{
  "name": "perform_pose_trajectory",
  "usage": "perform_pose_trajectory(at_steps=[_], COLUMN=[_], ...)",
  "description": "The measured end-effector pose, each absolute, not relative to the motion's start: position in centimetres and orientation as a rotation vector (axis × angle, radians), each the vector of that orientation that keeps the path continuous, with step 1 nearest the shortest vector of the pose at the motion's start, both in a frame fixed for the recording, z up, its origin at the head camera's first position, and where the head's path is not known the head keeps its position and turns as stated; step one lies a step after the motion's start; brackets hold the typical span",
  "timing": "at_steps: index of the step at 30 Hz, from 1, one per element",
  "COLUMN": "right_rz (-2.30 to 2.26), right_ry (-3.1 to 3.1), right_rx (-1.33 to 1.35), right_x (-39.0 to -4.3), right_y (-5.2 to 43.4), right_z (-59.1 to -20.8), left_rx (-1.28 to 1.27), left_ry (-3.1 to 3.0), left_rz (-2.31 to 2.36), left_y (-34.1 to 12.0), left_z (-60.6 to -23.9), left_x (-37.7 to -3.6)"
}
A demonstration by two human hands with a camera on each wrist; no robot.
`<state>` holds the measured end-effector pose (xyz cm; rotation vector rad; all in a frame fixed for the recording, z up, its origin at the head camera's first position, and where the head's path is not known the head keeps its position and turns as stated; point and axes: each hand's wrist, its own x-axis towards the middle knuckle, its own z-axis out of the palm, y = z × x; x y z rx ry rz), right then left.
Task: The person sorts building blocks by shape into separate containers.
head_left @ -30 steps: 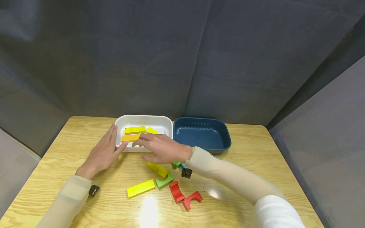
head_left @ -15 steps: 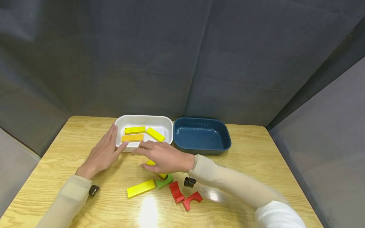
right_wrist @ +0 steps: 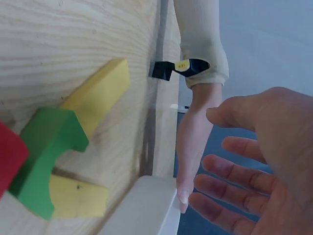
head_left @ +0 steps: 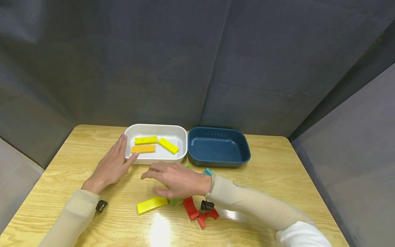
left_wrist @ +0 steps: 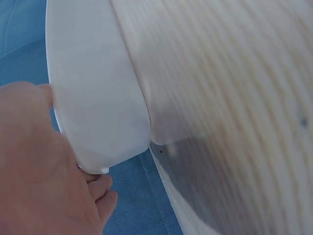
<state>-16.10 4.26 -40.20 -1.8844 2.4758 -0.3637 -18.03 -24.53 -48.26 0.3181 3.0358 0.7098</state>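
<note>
In the head view, my left hand (head_left: 108, 165) lies along the left end of the white tub (head_left: 163, 160), its fingers straight and the thumb at the front rim. Two yellow blocks (head_left: 146, 140) and an orange block (head_left: 143, 149) are inside. My right hand (head_left: 177, 180) hovers in front of the tub, fingers loosely bent and holding nothing. Below it are a long yellow block (head_left: 152, 205) and a green arch block (right_wrist: 54, 152). Another yellow block (right_wrist: 78, 198) beside the arch shows in the right wrist view; the right hand hides it in the head view.
Two red arch blocks (head_left: 190, 208) lie nearer the front of the wooden table (head_left: 265, 192). A dark blue tub (head_left: 219, 164) stands against the white one's right side. A blue block (head_left: 207, 171) and a green piece (head_left: 186, 165) peek out behind the right hand.
The right hand has come back from over the white tub toward the loose blocks, uncovering the yellow block inside on the right. The left hand has stayed at the tub's left end.
</note>
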Motion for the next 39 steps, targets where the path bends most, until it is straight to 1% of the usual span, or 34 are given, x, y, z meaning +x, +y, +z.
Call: perform_pose_trajectory(at_steps=[8, 19, 39], right_rz=[-0.273, -0.202, -0.163], right_ry=[2.447, 2.383, 2.306], right_rx=[-1.898, -1.842, -1.761], right_x=[-15.0, -14.1, -14.2], right_y=[3.9, 3.3, 2.3], right_z=[-41.3, -42.8, -45.5], left_rx=[0.317, 0.314, 0.317], left_ry=[3.047, 3.04, 3.037], left_rz=[0.718, 0.713, 0.716], left_y=[-24.7, -24.6, -24.6], left_z=[-48.3, -48.3, -48.4], left_x=[-18.0, -18.0, -18.0])
